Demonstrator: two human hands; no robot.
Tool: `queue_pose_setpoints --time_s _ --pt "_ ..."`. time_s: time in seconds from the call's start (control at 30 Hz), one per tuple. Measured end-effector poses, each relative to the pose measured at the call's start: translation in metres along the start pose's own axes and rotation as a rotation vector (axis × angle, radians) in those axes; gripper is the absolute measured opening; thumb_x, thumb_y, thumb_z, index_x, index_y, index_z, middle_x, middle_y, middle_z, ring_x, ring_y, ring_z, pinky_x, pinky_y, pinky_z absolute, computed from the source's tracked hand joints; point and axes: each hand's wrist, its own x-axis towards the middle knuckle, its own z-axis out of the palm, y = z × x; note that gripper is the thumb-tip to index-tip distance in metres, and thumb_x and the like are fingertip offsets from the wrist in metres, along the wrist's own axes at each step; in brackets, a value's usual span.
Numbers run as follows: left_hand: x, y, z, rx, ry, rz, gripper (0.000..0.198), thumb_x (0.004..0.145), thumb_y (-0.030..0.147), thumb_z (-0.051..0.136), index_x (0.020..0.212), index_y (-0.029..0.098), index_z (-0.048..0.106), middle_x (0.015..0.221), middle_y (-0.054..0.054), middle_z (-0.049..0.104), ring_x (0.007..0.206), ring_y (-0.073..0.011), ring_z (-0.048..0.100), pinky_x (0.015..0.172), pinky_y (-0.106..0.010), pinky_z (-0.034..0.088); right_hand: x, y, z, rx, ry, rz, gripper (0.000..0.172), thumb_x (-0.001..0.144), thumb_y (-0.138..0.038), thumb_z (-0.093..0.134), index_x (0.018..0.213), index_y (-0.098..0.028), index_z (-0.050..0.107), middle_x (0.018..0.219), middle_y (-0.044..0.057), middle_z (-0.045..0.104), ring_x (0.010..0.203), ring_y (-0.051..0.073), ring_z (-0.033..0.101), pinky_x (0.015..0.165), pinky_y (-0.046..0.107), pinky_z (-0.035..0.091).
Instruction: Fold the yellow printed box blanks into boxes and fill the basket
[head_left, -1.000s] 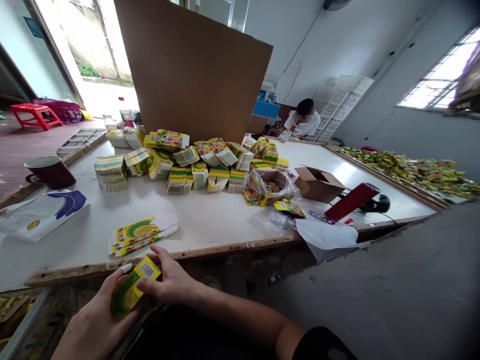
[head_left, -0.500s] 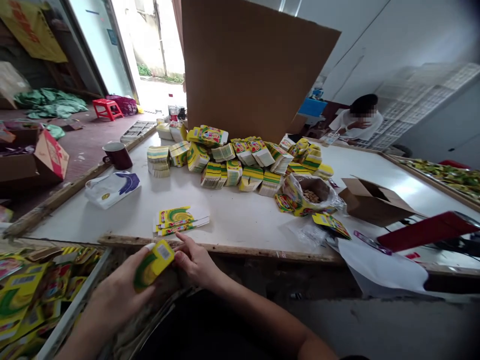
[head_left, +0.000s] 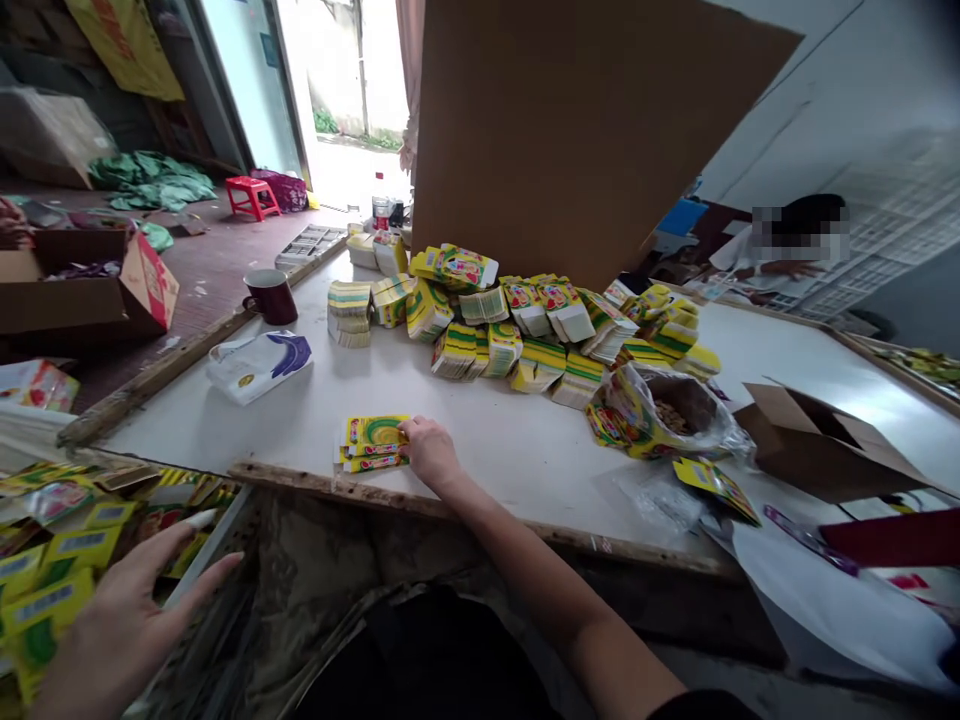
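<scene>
In the head view, my right hand (head_left: 431, 452) reaches over the near table edge. Its fingers pinch the right end of a flat yellow-and-green carton (head_left: 375, 432) on a small pile of such cartons; the fingertips are partly hidden. My left hand (head_left: 124, 610) is spread at the lower left, nothing between thumb and fingers, and one fingertip has a white cover. Beneath and beside it, a bin (head_left: 214, 540) holds many yellow cartons (head_left: 46, 605) with barcodes.
Bundles of flat cartons (head_left: 457, 350) line the table (head_left: 480, 440) before a tall cardboard sheet (head_left: 555, 140). A tissue pack (head_left: 259, 368) and mug (head_left: 271, 297) stand left. A bag of small brown pieces (head_left: 637, 415) and an open box (head_left: 817, 450) lie right. Another person (head_left: 795, 240) sits beyond.
My left hand has moved down-left over the bin and let go of the yellow carton it held. My right hand has reached forward onto the flat cartons. The camera view has shifted left.
</scene>
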Motion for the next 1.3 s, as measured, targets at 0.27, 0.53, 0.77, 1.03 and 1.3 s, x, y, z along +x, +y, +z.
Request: queue_pose_setpoints --time_s 0.27,0.53,0.77,1.03,1.3 --pt "-0.001 0.065 0.012 -0.36 -0.254 0.057 0.052 0.071 0.059 0.066 0.109 0.024 0.067 0.103 -0.005 0.075 0.083 -0.0261 0.071 0.08 -0.038 0.059 0.003 0.003 0.002 0.047 0.026 0.045 0.021 0.085 -0.023 0.068 0.103 -0.015 0.061 0.104 0.005 0.063 0.098 0.021 0.06 0.087 0.042 0.05" --pt "-0.015 0.095 0.057 -1.122 -0.585 -0.067 0.056 0.071 0.048 0.077 0.12 0.024 0.063 0.113 -0.012 0.072 0.101 -0.029 0.069 0.084 -0.041 0.059 -0.022 -0.023 -0.013 0.494 0.155 -0.01 0.028 0.077 -0.016 0.062 0.097 -0.022 0.042 0.084 -0.002 0.053 0.073 0.014 0.054 0.068 0.028 0.048" --pt "-0.004 0.151 0.044 -1.753 0.018 -0.274 0.061 0.073 0.073 0.059 0.103 0.02 0.065 0.095 -0.005 0.067 0.096 -0.0231 0.064 0.087 -0.033 0.056 -0.077 -0.093 0.013 1.131 -0.241 -0.064 0.032 0.07 -0.034 0.075 0.078 -0.022 0.046 0.072 -0.005 0.05 0.06 0.01 0.045 0.056 0.023 0.04" --pt "-0.006 0.148 0.044 -1.704 0.049 -0.38 0.062 0.059 0.078 0.068 0.082 0.021 0.06 0.07 0.003 0.057 0.065 -0.0147 0.059 0.071 -0.028 0.056 -0.078 -0.087 0.014 0.992 -0.18 -0.041 0.037 0.063 -0.027 0.082 0.085 -0.022 0.052 0.069 -0.008 0.048 0.061 0.011 0.041 0.056 0.022 0.034" --pt "-0.008 0.131 0.053 -1.338 -0.001 -0.296 0.026 0.075 0.035 0.077 0.093 0.019 0.069 0.088 -0.001 0.074 0.085 -0.0195 0.068 0.08 -0.029 0.056 -0.063 -0.06 -0.008 0.776 0.061 -0.153 0.01 0.081 -0.028 0.065 0.076 -0.021 0.064 0.063 -0.003 0.057 0.059 0.013 0.049 0.055 0.024 0.04"
